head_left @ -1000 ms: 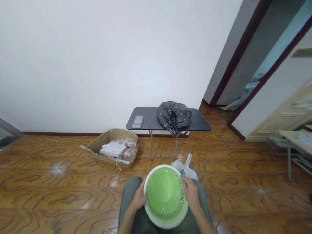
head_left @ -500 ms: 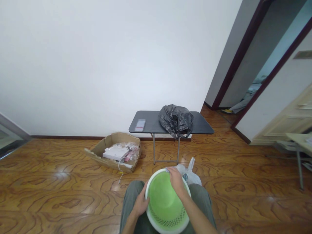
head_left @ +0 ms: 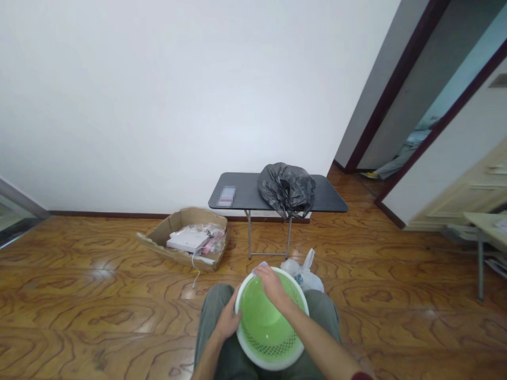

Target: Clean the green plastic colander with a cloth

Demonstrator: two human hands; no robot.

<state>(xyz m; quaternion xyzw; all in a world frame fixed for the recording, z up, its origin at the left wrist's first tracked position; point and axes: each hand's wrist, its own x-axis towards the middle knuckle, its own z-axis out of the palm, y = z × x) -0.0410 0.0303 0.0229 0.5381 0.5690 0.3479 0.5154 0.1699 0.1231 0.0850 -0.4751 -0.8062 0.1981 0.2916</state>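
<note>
A round plastic basket (head_left: 263, 316), green inside with a white rim and rows of small holes, rests on my lap between my knees. My left hand (head_left: 228, 318) grips its left side, thumb over the rim and fingers round the outside. At the far rim, left of its middle, my right hand (head_left: 270, 283) presses a small pale cloth (head_left: 259, 267) against the edge. Most of the cloth is hidden under the fingers. Just beyond the basket, a white plastic bag (head_left: 307, 275) lies on the floor.
A dark folding table (head_left: 247, 191) stands against the wall, bearing a crumpled black plastic bag (head_left: 285, 189) and a small blurred packet (head_left: 227, 196). Left of it, an open cardboard box (head_left: 160, 232) holds a white flat box and plastic wrappings. Another table (head_left: 485, 224) is at the right edge.
My right hand has slid leftward along the far rim with the cloth. My left hand still grips the left side, and the basket looks slightly turned. The view has shifted a little.
</note>
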